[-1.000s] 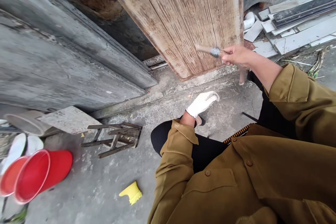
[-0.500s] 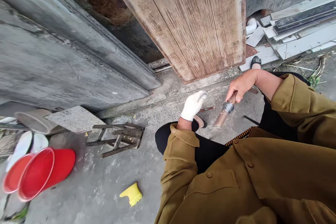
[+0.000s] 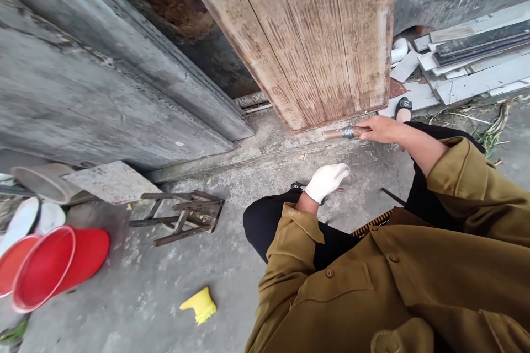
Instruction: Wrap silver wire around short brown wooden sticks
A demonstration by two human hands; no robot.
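Observation:
My right hand (image 3: pixel 383 128), bare, is closed around one end of a short wooden stick (image 3: pixel 331 134) that points left. Grey metal wire (image 3: pixel 348 132) is coiled around the stick close to my fingertips. Below it, my left hand (image 3: pixel 329 182) wears a white knitted glove, its fingers pinched together. A faint thin strand runs from the coil down to the gloved fingertips. What lies inside the pinch is mostly hidden by the glove.
A weathered plank door panel (image 3: pixel 323 49) stands in front of me. To the left are a small wooden stool (image 3: pixel 182 215), red buckets (image 3: pixel 89 259) and a yellow glove-like item (image 3: pixel 201 305) on the concrete. Stacked boards (image 3: pixel 476 60) lie at right.
The stick in my right hand has swung up and away from me, from slanting downward to nearly level. My gloved left hand has moved right and slightly toward me.

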